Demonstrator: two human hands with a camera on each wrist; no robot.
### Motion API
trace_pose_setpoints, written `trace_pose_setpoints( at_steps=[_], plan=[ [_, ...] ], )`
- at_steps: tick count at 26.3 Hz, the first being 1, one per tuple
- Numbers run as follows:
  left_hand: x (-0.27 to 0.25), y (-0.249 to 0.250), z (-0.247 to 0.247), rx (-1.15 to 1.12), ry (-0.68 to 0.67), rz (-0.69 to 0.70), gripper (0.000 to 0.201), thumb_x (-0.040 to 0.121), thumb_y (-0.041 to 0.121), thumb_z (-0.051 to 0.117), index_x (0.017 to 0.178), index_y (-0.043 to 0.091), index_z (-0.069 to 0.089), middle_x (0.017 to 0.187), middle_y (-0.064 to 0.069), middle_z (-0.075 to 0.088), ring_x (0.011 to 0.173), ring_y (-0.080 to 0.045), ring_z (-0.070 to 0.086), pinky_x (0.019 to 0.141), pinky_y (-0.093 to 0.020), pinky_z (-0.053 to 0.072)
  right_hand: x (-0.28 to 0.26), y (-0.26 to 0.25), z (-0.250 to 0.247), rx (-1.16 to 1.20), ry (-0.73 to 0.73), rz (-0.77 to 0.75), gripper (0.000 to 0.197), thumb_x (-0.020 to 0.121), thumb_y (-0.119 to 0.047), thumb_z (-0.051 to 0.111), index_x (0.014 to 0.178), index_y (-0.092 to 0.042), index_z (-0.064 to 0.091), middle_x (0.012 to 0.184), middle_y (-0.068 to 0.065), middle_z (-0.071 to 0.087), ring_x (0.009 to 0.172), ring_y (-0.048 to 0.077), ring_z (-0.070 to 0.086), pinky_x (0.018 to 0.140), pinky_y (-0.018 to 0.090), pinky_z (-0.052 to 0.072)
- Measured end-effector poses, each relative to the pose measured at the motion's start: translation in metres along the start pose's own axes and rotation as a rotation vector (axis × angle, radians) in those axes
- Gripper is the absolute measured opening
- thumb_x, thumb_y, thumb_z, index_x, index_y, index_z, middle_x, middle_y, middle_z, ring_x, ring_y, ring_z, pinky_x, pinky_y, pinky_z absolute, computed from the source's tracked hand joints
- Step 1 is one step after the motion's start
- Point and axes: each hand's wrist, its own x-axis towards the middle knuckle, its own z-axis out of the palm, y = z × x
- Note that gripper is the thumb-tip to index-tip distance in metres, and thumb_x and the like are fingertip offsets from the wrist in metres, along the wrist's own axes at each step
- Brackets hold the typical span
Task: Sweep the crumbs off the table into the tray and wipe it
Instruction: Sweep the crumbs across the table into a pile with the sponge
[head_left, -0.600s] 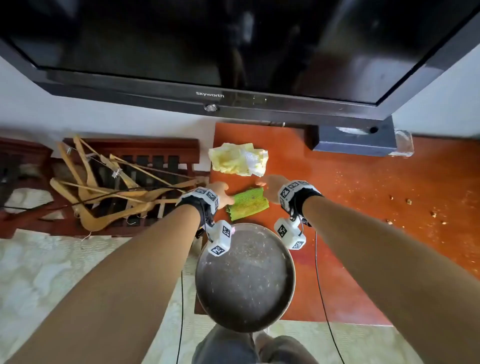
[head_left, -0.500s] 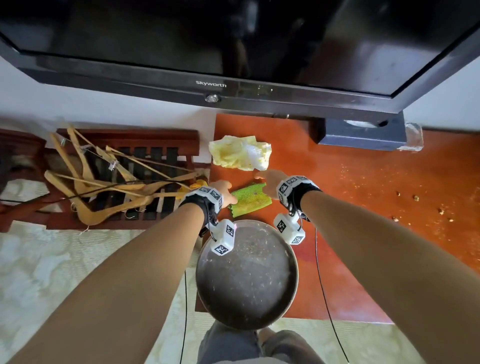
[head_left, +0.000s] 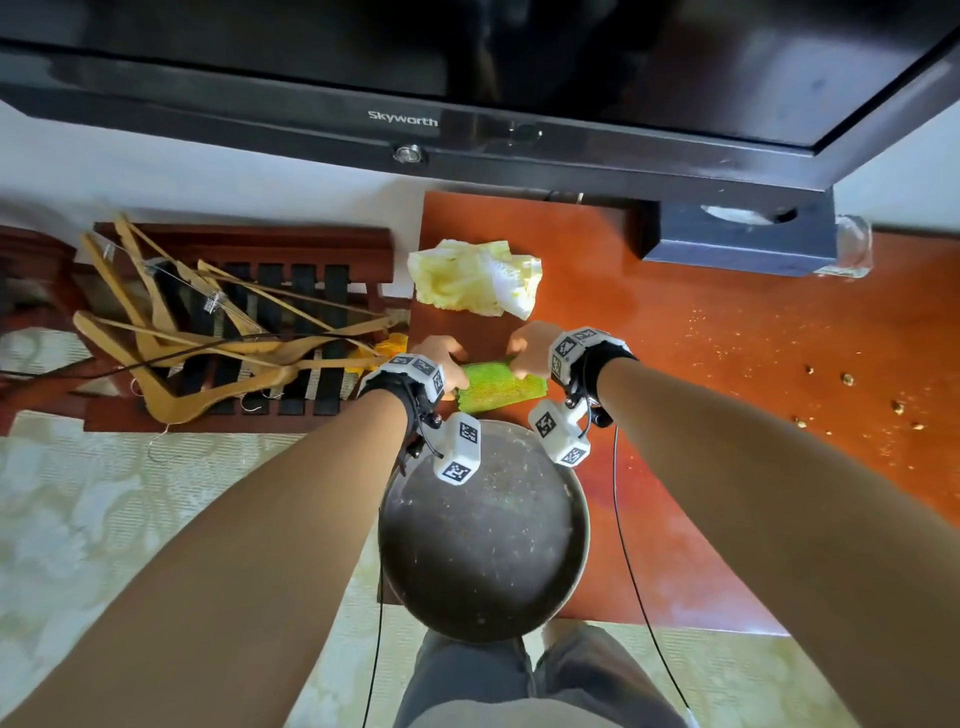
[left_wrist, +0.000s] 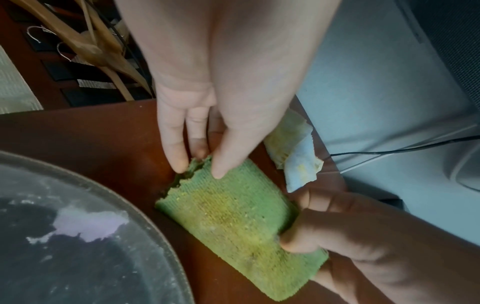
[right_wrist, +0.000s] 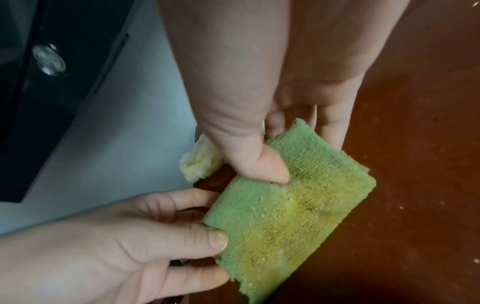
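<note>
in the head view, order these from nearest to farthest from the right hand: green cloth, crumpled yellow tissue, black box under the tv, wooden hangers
1. green cloth: pinched by the right hand itself.
2. crumpled yellow tissue: just beyond the hand, toward the wall.
3. black box: farther back on the right, under the TV.
4. wooden hangers: off the table, far to the left.

The box and the hangers are nearly too close to call.

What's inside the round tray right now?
The tray holds a scatter of fine crumbs and pale dusty smears across its dark bottom. Its far rim is partly covered by the wrist cameras, so that strip cannot be checked.
</note>
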Motion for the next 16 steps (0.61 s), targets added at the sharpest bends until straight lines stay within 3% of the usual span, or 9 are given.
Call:
trace_pose_setpoints(
  at_steps=[3,7,9,12,14,16],
  plan=[
    [-0.013,0.018,-0.003,-0.086,-0.038,0.044,0.045,0.078,0.005,0.074,0.121,0.012,0.063,0.114,-0.006,0.065,0.099,-0.025,0.066,0.079,-0.035,0.059,-0.013,0.014,-0.011,0.005,-0.014,-0.055,0.04,0.086,-0.015,0.058,0.125,-0.018,0.059,0.132,0.004,0.054,0.112,0.022,0.051,0.087,0.034,0.045],
    [-0.045,0.061,-0.009,-0.037,-0.068,0.114,0.045,0.083,0.023,0.072,0.126,0.014,0.061,0.11,-0.008,0.067,0.099,-0.027,0.067,0.088,-0.04,0.057,-0.048,0.046,-0.032,0.125,0.025,-0.09,0.046,0.086,-0.014,0.059,0.131,-0.019,0.056,0.131,0.005,0.052,0.118,0.027,0.051,0.095,0.041,0.047],
    [-0.055,0.084,-0.004,0.023,-0.048,0.146,0.041,0.084,0.027,0.07,0.122,0.013,0.06,0.106,-0.009,0.066,0.093,-0.026,0.066,0.085,-0.037,0.056,-0.066,0.065,-0.041,0.189,0.04,-0.114,0.04,0.086,-0.012,0.058,0.126,-0.019,0.058,0.122,0.006,0.055,0.11,0.028,0.055,0.089,0.039,0.05],
    [-0.074,0.127,0.014,-0.084,-0.022,0.18,0.03,0.086,0.022,0.07,0.112,0.013,0.058,0.099,-0.008,0.059,0.093,-0.027,0.062,0.083,-0.036,0.056,-0.094,0.104,-0.051,0.323,0.053,-0.142,0.034,0.086,-0.007,0.059,0.118,-0.019,0.059,0.112,0.006,0.057,0.098,0.026,0.059,0.077,0.035,0.056],
    [-0.081,0.149,0.027,-0.167,-0.016,0.187,0.034,0.086,0.021,0.07,0.116,0.012,0.056,0.105,-0.008,0.057,0.098,-0.026,0.06,0.083,-0.038,0.056,-0.107,0.131,-0.055,0.411,0.067,-0.151,0.03,0.085,-0.004,0.06,0.107,-0.023,0.059,0.104,0.005,0.056,0.085,0.02,0.056,0.063,0.027,0.05],
    [-0.087,0.167,0.038,-0.239,-0.071,0.161,0.037,0.087,0.025,0.07,0.118,0.012,0.056,0.111,-0.012,0.058,0.101,-0.027,0.062,0.089,-0.043,0.055,-0.119,0.154,-0.057,0.494,0.082,-0.136,0.027,0.082,-0.001,0.059,0.091,-0.026,0.06,0.095,0.009,0.055,0.08,0.021,0.051,0.061,0.026,0.043]
  ],
)
